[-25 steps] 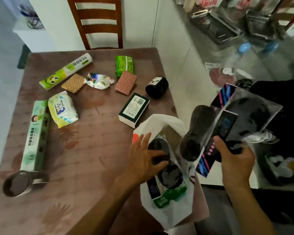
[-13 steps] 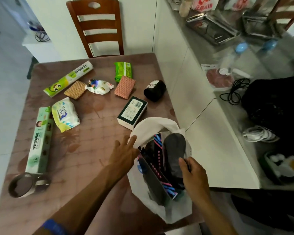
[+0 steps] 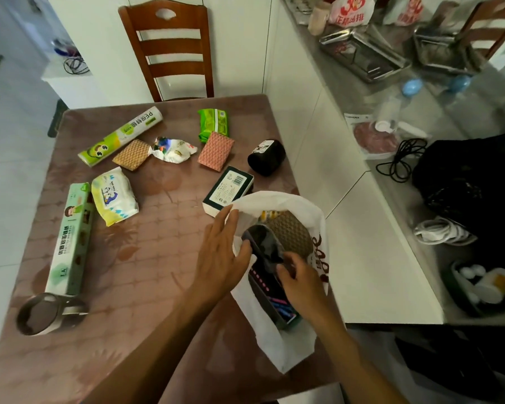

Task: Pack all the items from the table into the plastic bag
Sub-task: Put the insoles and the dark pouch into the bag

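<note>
Meanwhile we are spreading the plastic bag (image 3: pixel 277 339), lower centre, with our open left hand (image 3: pixel 220 256) while our right hand (image 3: pixel 299 282), clamped on a dark packet (image 3: pixel 263 246), is pushing it in; ten items are waiting on the desk (image 3: pixel 146 287).

The dark packet (image 3: pixel 264 252), held clear a second ago, now sits inside the plastic bag (image 3: pixel 318 225).

The brown table (image 3: pixel 158 258) carries boxes, sponges, packets, a black roll and the plastic bag (image 3: pixel 280 345).
</note>
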Tool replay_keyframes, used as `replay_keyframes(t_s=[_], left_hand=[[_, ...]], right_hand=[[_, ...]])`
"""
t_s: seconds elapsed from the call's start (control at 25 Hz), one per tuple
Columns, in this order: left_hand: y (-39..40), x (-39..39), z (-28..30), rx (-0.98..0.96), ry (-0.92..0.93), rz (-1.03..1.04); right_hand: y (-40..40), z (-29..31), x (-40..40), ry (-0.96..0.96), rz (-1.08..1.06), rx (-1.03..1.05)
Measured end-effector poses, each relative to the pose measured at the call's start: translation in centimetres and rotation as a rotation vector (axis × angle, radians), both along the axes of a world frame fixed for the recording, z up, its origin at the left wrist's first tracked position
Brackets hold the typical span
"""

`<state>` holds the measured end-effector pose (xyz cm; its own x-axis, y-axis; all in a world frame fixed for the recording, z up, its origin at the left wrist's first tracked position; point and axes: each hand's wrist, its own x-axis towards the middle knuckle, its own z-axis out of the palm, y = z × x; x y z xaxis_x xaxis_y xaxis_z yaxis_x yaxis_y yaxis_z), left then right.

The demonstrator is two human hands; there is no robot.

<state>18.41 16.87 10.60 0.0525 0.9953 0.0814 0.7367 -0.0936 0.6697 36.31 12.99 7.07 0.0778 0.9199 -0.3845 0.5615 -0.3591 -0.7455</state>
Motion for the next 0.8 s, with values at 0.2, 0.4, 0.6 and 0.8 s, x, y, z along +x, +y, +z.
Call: replay_keyframes(t_s=[0.2, 0.4, 0.6, 0.8], left_hand=[[0.9, -1.1, -0.9, -0.088, 0.322, -0.051], [4.3, 1.1, 0.0, 0.202, 0.428, -0.211], [9.0, 2.6, 0.0, -0.229, 0.933, -0.382], [10.5, 1.9, 1.9, -0.142, 0.412, -0.349]], right_hand=[[2.2, 0.0, 4.3, -0.306, 0.014, 0.169], [7.6, 0.7, 5.5, -0.730, 0.068, 0.253], [11.8, 2.1, 7.5, -0.128, -0.153, 0.125], [11.0, 4.4, 10.3, 0.233, -0.307, -0.001]])
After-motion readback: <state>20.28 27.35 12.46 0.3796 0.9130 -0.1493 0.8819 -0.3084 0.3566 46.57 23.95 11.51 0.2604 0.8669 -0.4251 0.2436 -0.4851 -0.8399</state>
